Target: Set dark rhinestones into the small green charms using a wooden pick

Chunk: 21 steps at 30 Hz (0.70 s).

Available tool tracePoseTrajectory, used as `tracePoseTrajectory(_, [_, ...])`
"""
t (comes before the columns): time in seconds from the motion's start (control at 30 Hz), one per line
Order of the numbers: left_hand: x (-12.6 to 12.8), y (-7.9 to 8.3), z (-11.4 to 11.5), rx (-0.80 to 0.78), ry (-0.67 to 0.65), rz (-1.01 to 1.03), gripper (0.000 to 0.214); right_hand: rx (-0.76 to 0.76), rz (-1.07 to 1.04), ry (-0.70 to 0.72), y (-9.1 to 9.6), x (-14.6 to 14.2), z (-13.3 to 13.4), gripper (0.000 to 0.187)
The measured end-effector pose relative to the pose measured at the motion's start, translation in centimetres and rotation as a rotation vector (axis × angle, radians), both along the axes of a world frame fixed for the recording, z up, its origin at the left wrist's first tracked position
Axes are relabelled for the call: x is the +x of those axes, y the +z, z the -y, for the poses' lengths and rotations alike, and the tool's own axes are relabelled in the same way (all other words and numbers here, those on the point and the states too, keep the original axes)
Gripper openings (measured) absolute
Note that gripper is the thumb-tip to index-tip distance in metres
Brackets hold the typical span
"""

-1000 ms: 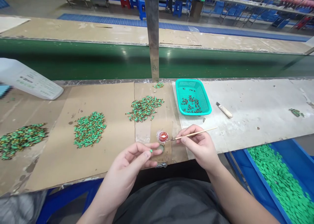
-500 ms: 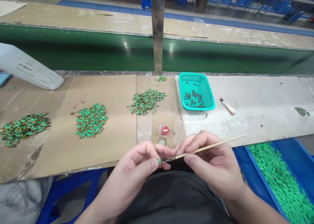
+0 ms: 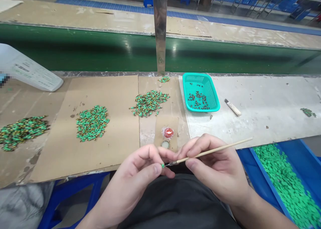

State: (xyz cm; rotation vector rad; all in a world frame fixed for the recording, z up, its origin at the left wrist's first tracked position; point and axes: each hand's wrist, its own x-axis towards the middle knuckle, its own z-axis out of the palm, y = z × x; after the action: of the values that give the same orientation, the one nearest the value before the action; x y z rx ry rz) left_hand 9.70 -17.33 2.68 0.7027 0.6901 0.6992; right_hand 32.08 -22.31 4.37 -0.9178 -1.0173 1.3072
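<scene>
Between thumb and fingertips, my left hand (image 3: pixel 142 170) pinches a tiny green piece (image 3: pixel 163 165), mostly covered by the fingers. My right hand (image 3: pixel 213 165) is closed around a thin paintbrush (image 3: pixel 215 150) with a pale wooden handle, held like a pen. The brush's fine tip points left and meets or nearly meets the green piece. Just beyond the hands, a small pot of red paint (image 3: pixel 168 132) and a round whitish piece with a beaded rim (image 3: pixel 165 144) rest on a cardboard scrap.
Piles of small green-and-gold pieces (image 3: pixel 92 123) lie on the cardboard. A turquoise basket (image 3: pixel 217 103) holds small dark pieces. A short flat stick with a dark end (image 3: pixel 232 107) lies right of it. At left leans a white plastic container (image 3: pixel 32 70); at lower right, green pieces (image 3: pixel 288 182) fill a blue tray.
The brush and my right hand have shifted very slightly left, bringing the tip closer to the green piece. My left hand keeps its pinch. The whole view has moved a little.
</scene>
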Motion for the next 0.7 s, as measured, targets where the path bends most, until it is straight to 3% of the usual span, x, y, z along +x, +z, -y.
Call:
tracePoseTrajectory(0.27, [-0.2,0.0,0.0,-0.007,-0.029,-0.003,0.024,0.043,0.137,-0.015,0.5,0.2,0.2,0.02])
tracePoseTrajectory(0.43, [-0.5,-0.2,0.2,0.002,-0.056,0.009,0.022,0.089,0.299,0.022,1.7,0.6,0.0,0.02])
tracePoseTrajectory(0.7, [-0.7,0.3,0.2,0.006,-0.075,0.06,0.019,0.134,0.268,0.102,3.1,0.5,-0.8,0.024])
